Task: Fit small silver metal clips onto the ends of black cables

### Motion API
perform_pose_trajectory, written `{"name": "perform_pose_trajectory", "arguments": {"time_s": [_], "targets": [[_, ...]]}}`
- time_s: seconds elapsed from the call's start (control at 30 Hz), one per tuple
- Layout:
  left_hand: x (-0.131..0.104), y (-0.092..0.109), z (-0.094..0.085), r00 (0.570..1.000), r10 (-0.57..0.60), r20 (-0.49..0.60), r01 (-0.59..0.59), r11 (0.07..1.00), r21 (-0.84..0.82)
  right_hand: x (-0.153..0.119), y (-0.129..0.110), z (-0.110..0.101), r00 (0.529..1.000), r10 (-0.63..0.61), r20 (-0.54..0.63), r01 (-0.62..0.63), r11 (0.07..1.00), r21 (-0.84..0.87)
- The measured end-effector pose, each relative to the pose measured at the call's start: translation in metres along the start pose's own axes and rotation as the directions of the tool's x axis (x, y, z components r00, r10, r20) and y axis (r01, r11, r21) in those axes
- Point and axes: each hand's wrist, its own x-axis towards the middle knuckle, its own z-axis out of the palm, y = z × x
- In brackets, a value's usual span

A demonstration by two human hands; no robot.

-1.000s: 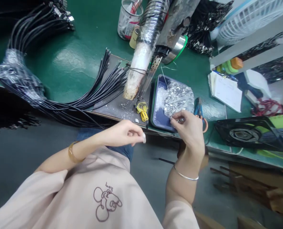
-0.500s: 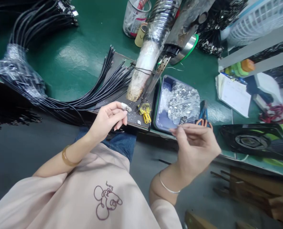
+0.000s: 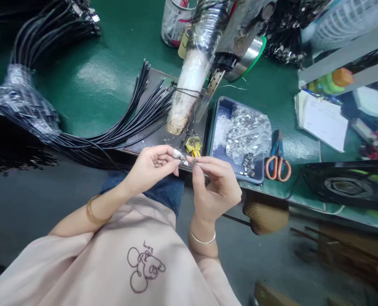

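Note:
My left hand [image 3: 155, 168], its index fingertip wrapped in white, pinches something too small to make out at the front edge of the dark board [image 3: 138, 146]. Close beside its fingertips, my right hand [image 3: 214, 182] is closed in a pinch on a tiny piece that I cannot identify. Just beyond the fingers lies a yellow clip-like item [image 3: 194, 144]. A blue tray [image 3: 255, 179] to the right holds a clear bag of small metal parts [image 3: 248, 131] and loose ones. Black cables [image 3: 112, 136] reach onto the board from the left.
A white-wrapped tube [image 3: 187, 80] and a metal nozzle [image 3: 208, 95] slant down over the board. Orange-handled pliers [image 3: 277, 163] lie right of the tray, with a paper pad [image 3: 322, 121] farther off. A clear cup [image 3: 177, 21] stands at the back.
My right hand has moved left from in front of the tray to meet my left hand's fingertips. The pliers and the tray's front corner are now uncovered.

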Motion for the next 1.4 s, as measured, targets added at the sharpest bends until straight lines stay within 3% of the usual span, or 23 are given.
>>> {"name": "perform_pose_trajectory", "arguments": {"time_s": [0.17,0.33,0.43,0.53,0.97,1.1,1.4], "targets": [[-0.0007,-0.0037,0.0007,0.997,0.075,-0.014,-0.073,0.991,0.113,-0.0018,-0.002,0.0015,0.994,-0.078,0.082,0.078,0.997,0.005],[-0.0031,-0.0014,0.0,0.994,0.104,-0.045,-0.097,0.985,0.146,-0.0009,0.0019,-0.0005,0.994,0.087,-0.067,-0.083,0.995,0.06],[-0.004,-0.0001,-0.0006,0.994,0.106,-0.025,-0.101,0.983,0.155,0.0034,0.0036,-0.0043,0.973,0.22,0.073,-0.228,0.966,0.123],[-0.0037,-0.001,-0.0015,0.994,0.105,-0.006,-0.103,0.984,0.148,0.006,0.004,-0.0054,0.942,0.258,0.212,-0.294,0.943,0.157],[-0.0008,-0.0039,-0.0016,0.997,0.055,0.05,-0.06,0.992,0.108,0.0037,0.002,-0.0009,0.949,0.257,0.184,-0.277,0.957,0.088],[-0.0004,0.0017,-0.0019,0.997,0.055,0.053,-0.063,0.984,0.164,0.003,0.001,-0.0001,0.947,0.262,0.185,-0.282,0.955,0.093],[-0.0045,-0.0027,0.0,0.99,0.139,-0.038,-0.124,0.956,0.266,-0.0023,0.0033,-0.0012,0.943,0.288,0.166,-0.317,0.928,0.195]]}}
